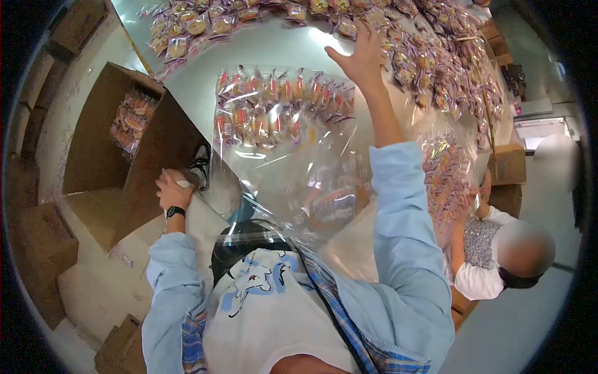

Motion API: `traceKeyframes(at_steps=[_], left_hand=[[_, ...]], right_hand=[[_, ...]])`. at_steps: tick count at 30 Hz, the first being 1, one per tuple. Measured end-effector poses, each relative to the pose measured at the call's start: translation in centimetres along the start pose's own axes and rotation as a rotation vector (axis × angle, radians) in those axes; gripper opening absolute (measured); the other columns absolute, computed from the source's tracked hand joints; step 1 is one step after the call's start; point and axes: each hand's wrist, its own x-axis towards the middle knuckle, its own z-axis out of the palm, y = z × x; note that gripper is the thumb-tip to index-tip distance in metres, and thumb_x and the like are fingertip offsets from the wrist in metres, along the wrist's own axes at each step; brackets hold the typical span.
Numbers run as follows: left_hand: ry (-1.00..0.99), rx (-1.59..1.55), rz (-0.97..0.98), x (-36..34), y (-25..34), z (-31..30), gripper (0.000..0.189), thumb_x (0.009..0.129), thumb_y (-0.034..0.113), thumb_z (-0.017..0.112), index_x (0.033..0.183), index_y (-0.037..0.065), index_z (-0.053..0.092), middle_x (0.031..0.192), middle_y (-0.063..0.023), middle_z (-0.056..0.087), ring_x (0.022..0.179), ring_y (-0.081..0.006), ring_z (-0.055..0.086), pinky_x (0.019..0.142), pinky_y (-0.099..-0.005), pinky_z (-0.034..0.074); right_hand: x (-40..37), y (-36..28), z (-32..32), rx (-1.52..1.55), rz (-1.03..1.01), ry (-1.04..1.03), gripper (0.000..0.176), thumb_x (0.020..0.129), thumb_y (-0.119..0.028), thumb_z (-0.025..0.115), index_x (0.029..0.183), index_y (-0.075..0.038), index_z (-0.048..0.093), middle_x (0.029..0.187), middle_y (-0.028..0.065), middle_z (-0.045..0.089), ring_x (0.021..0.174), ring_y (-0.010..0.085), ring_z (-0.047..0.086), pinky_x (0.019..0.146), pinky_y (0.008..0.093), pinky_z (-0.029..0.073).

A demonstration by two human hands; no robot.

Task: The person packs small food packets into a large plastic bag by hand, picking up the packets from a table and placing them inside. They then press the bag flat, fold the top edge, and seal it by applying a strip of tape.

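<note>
My right hand (359, 57) is stretched out over the metal table, fingers spread, beside the pile of small wrapped snacks (423, 62). Nothing is held in it. Below it lies a large clear plastic bag (268, 168) with two rows of wrapped snacks (274, 90) inside its far part. At the left, my left hand (174, 189) is at the table's near edge, beside the open cardboard box (149, 146). Its fingers are bent around something pale, too small to name. Packed snacks (134, 121) show inside that box.
More wrapped snacks (196, 25) lie along the far side of the table. Cardboard boxes (47, 249) stand at the left. A co-worker (483, 249) is at the right, near another bag of snacks (445, 181). Dark cable (200, 165) lies beside the open box.
</note>
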Motion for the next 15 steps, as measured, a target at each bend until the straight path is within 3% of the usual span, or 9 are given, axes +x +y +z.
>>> traceKeyframes(at_steps=[3,6,9,10,15], left_hand=[[-0.032,0.005,-0.071,1.0,0.1,-0.9,0.111,0.071,0.049,0.086,0.162,0.023,0.028,0.155,-0.0200,0.041,0.130,-0.0482,0.052,0.095,-0.0596,0.055],[-0.030,0.016,-0.078,1.5,0.0,-0.9,0.107,0.073,0.050,0.084,0.161,0.022,0.032,0.152,-0.0191,0.044,0.132,-0.0459,0.050,0.095,-0.0629,0.054],[-0.028,0.048,-0.108,1.5,1.0,-1.8,0.101,0.075,0.052,0.082,0.159,0.021,0.035,0.151,-0.0191,0.045,0.132,-0.0455,0.050,0.095,-0.0635,0.053],[-0.034,0.040,-0.119,1.8,1.1,-2.0,0.097,0.076,0.053,0.080,0.157,0.020,0.039,0.149,-0.0203,0.045,0.132,-0.0457,0.051,0.095,-0.0649,0.052],[0.025,0.029,-0.099,3.1,-0.5,0.1,0.093,0.074,0.052,0.080,0.153,0.016,0.045,0.146,-0.0230,0.047,0.128,-0.0466,0.052,0.095,-0.0626,0.052]], right_hand=[[4.6,-0.8,2.4,-0.009,0.083,-0.148,0.102,0.078,-0.049,0.086,0.156,-0.005,0.038,0.159,0.0290,0.032,0.147,0.0465,0.033,0.120,0.0560,0.030],[8.4,0.7,7.0,-0.111,0.011,-0.075,0.113,0.070,-0.052,0.089,0.156,-0.002,0.035,0.156,0.0289,0.034,0.139,0.0500,0.042,0.115,0.0546,0.039],[11.7,0.9,9.7,-0.178,-0.051,-0.217,0.122,0.069,-0.059,0.088,0.162,-0.008,0.028,0.162,0.0313,0.023,0.148,0.0530,0.028,0.119,0.0576,0.032],[13.1,0.4,10.1,-0.137,0.029,-0.320,0.125,0.068,-0.065,0.087,0.164,-0.013,0.026,0.166,0.0307,0.016,0.151,0.0524,0.022,0.121,0.0582,0.030],[16.3,-2.8,14.9,-0.071,0.133,-0.373,0.131,0.065,-0.072,0.084,0.166,-0.017,0.022,0.169,0.0299,0.012,0.154,0.0505,0.017,0.123,0.0587,0.026]])
